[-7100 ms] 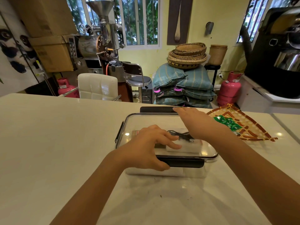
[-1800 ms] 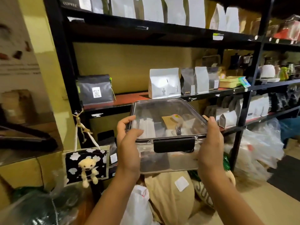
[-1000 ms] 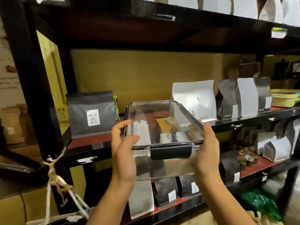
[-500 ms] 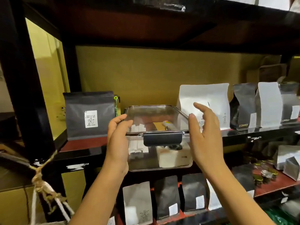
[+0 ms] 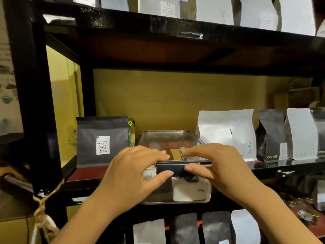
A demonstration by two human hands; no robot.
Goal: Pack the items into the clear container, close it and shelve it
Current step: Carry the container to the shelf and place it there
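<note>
Clear container (image 5: 168,140) on shelf (image 5: 82,173); both hands at black latch (image 5: 167,169).

At nine o'clock I see a dark pouch (image 5: 102,140) with a white label, upright. At three o'clock stand a white pouch (image 5: 226,133), a black COFFEE bag (image 5: 270,135) and another white bag (image 5: 301,133).

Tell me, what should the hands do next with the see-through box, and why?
Probably push it gently further back. The clear container sits between the dark pouch and the white pouch, lid on, but its front seems to hang over the shelf edge. The left hand and right hand rest at its black latch.
</note>
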